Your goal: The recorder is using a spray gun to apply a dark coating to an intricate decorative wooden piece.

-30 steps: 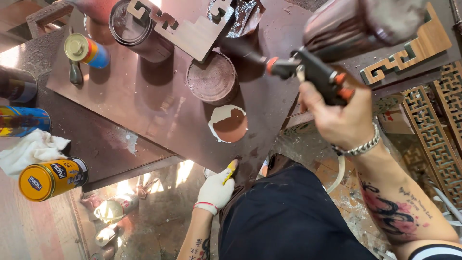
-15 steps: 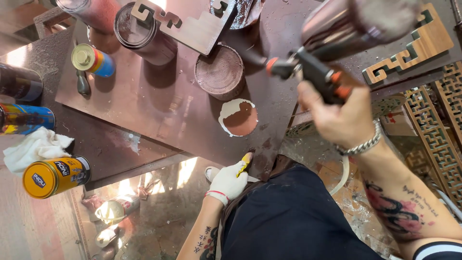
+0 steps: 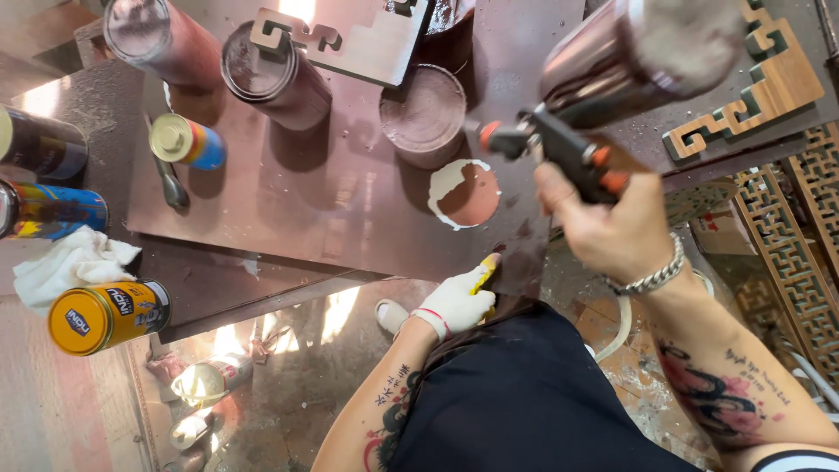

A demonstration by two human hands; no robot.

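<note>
My right hand [image 3: 616,229] grips a spray gun [image 3: 568,153] with a black body, orange knobs and a large metal cup [image 3: 647,48], held above the right end of a brown-coated board [image 3: 288,201]. My left hand [image 3: 459,297], in a white glove with yellow-stained fingers, rests on the near edge of the board. A round white-rimmed patch of reddish-brown paint [image 3: 468,194] lies on the board just beyond the left hand. A brown-coated tin [image 3: 426,112] stands behind that patch.
Two more coated cans [image 3: 275,74] [image 3: 157,35] and a carved fretwork piece [image 3: 350,35] stand at the back. Several spray cans [image 3: 109,315] [image 3: 188,142] and a white rag [image 3: 70,262] lie left. Fretwork panels [image 3: 786,253] lean at right. A wooden fret piece [image 3: 752,105] lies near the gun.
The view has shifted, so the board and cans sit lower and nearer. My gloved left hand has come up to the board's near edge. The spray gun stays held at upper right.
</note>
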